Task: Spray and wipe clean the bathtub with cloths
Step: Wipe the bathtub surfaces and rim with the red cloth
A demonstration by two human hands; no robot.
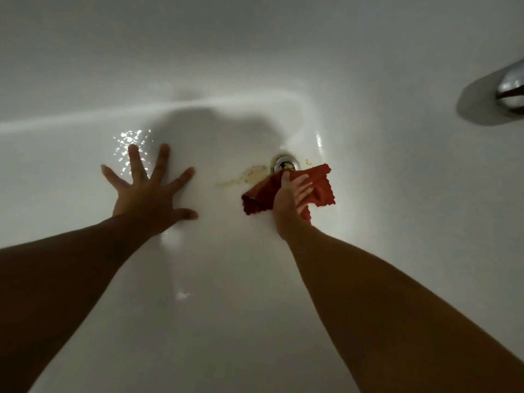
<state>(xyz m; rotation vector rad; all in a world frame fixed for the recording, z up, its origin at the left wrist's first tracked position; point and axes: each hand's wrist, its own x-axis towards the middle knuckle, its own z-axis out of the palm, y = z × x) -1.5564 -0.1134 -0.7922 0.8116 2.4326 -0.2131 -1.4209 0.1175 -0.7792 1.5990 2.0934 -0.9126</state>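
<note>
Head: cloth (321,184) partly under right hand (289,197)

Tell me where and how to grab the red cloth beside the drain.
Pinch the red cloth at its bunched left fold, fingers coming from above-left. That fold looks raised off the bathtub floor, and the right hand covers the cloth's middle.

Dim, soft view: your forearms (71,279) read as near-silhouettes, glare sparkles on the bathtub (85,154) beside your left hand (147,194), the faucet (510,89) throws a dark shadow, edges bend.
</note>
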